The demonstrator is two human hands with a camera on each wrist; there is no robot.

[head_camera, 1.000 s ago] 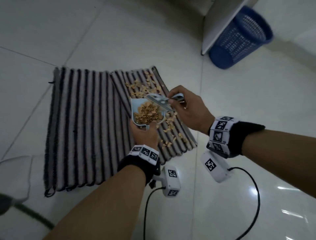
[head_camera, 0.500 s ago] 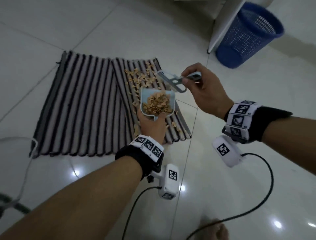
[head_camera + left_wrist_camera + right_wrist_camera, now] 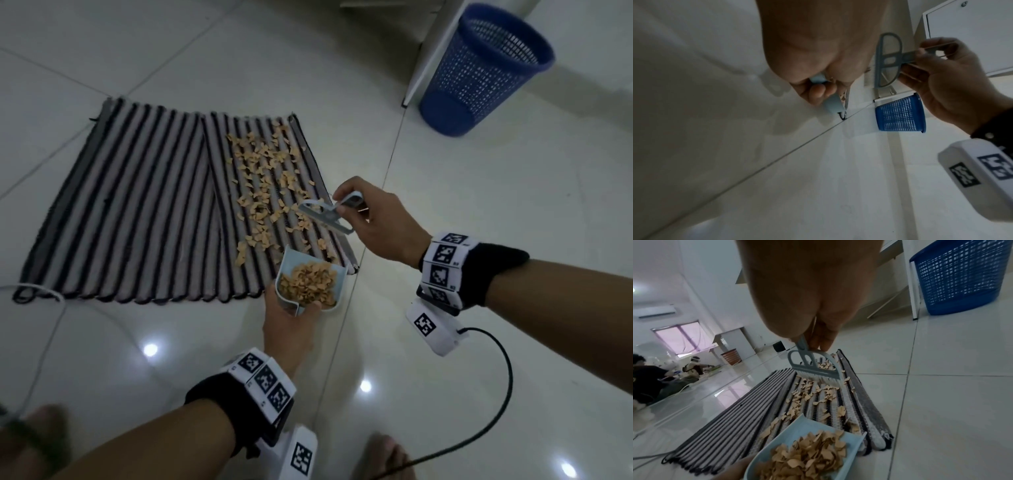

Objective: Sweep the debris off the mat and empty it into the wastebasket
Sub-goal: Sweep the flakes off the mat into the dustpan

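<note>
A striped grey-and-black mat (image 3: 137,205) (image 3: 760,394) lies on the tiled floor, with several tan debris chips (image 3: 263,192) (image 3: 813,394) strewn over its right part. My left hand (image 3: 291,322) grips the handle of a small light-blue dustpan (image 3: 310,286) (image 3: 807,451) heaped with chips, held above the mat's near right corner. My right hand (image 3: 373,222) pinches the handle of a small blue-grey brush (image 3: 325,216) (image 3: 813,368) (image 3: 888,60), lifted over the mat's right edge. The blue mesh wastebasket (image 3: 479,68) (image 3: 900,113) (image 3: 962,275) stands at the far right.
A white cabinet panel (image 3: 431,44) stands just left of the wastebasket. Cables (image 3: 493,377) trail from the wrist cameras over the floor. My bare feet (image 3: 383,459) show at the bottom edge. In the right wrist view, people (image 3: 649,379) sit far off at the left.
My left hand has lifted the filled dustpan off the mat and drawn it back to the near right corner. The right hand has raised the brush off the dustpan, rightward.
</note>
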